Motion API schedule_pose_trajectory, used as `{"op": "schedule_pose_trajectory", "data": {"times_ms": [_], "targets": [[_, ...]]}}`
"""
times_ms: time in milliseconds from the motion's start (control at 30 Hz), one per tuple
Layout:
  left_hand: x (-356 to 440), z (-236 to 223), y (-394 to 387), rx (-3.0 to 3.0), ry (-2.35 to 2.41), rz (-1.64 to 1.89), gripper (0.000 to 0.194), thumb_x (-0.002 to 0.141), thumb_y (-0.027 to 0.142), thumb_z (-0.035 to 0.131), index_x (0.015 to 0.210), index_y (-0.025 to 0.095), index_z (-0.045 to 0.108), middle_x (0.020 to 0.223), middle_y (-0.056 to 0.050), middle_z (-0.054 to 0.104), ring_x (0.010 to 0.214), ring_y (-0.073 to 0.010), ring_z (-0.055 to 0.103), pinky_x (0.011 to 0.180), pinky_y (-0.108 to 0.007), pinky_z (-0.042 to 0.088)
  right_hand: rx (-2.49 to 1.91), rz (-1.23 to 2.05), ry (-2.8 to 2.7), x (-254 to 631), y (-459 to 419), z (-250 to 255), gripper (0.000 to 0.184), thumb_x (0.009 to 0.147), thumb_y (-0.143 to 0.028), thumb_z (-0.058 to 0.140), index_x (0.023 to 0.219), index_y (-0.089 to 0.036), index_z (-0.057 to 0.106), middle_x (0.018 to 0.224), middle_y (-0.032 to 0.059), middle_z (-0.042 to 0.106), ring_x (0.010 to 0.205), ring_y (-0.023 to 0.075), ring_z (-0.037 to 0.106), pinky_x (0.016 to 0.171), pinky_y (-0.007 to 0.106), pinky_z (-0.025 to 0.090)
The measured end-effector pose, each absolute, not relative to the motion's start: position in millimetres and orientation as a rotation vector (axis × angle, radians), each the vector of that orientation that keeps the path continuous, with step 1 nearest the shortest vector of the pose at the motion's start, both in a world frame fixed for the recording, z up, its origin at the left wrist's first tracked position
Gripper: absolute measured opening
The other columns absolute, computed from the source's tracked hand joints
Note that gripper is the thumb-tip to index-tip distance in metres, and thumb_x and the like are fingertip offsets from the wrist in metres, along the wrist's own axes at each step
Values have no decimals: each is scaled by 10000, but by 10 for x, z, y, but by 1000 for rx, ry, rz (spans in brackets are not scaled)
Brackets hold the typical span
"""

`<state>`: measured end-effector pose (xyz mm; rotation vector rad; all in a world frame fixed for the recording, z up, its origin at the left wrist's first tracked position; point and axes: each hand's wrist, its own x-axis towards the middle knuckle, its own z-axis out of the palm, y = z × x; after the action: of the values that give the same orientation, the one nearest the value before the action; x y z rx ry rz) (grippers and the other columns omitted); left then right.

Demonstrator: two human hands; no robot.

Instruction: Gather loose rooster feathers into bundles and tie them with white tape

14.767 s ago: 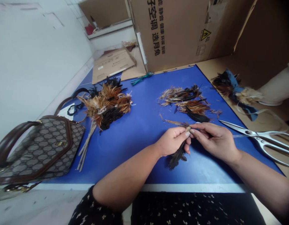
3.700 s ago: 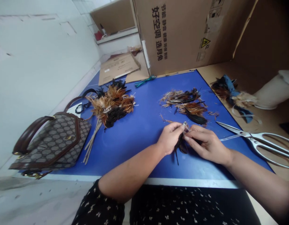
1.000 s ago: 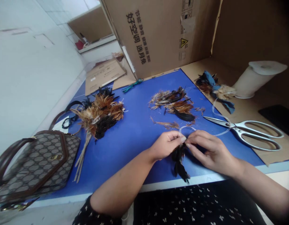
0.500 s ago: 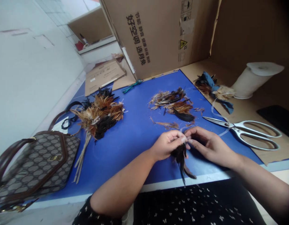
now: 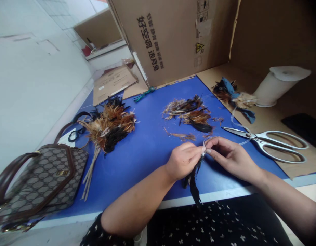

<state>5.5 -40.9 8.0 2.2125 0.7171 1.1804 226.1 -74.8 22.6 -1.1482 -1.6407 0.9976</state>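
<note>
Near the front edge of the blue-topped worktop (image 5: 137, 171): one black feather bundle (image 5: 194, 186), hanging tips-down below the hands, its pale bound end lying at the fingertips. Left hand (image 5: 184, 161): grip closed, fingers curling in, thumb and forefinger pinching the bundle close to that end. Right hand (image 5: 228, 155): grip narrow, thumb and forefinger tips meeting the bound end beside a translucent strip (image 5: 204, 144); whether they are closing on strip or quills, one cannot tell. Handling, as judged: the step is seemingly calling for winding the strip snugly, the left pinch holding the quill ends even, the right drawing with light, steady tension, each turn overlapping the last, the vanes hanging free of the wrap. Also listed: silver-handled scissors (image 5: 263, 140), lying to the right; loose brown and black feathers (image 5: 197, 118), lying beyond the hands; white spool (image 5: 276, 89), standing at far right.
</note>
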Motion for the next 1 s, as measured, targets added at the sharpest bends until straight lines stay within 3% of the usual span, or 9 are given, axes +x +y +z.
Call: {"op": "schedule_pose_trajectory", "data": {"times_ms": [433,600,867,1000], "targets": [[28,96,-420,2291,670,1127,289,1016,213,606,1250,215,776,915,-84,738,798,-163,675,734,-309,604,-1055,893,-1838,2307,-679,319,194,1014,-391,661,1028,-244,787,1072,81,767,1008,214,739,946,376,616],[59,83,-419,2257,653,1211,299,1007,172,614,1256,216,774,957,-86,761,829,-163,706,760,-315,619,-1040,647,-1798,2254,-706,282,108,985,-311,676,997,-251,765,1004,84,735,955,229,721,885,395,613],[95,157,-433,2043,943,1296,157,1003,235,632,956,195,777,871,-75,756,812,-183,694,815,-374,601,-1246,115,-1891,2297,-791,154,136,936,-200,666,1059,-249,700,1078,115,693,954,268,697,855,417,572],[103,176,-424,1952,1059,1245,221,1007,286,640,819,199,715,773,-44,698,761,-170,650,803,-354,568,-1371,29,-2064,2297,-795,132,80,973,-223,573,957,-226,651,827,73,689,736,229,647,725,373,513]]}}
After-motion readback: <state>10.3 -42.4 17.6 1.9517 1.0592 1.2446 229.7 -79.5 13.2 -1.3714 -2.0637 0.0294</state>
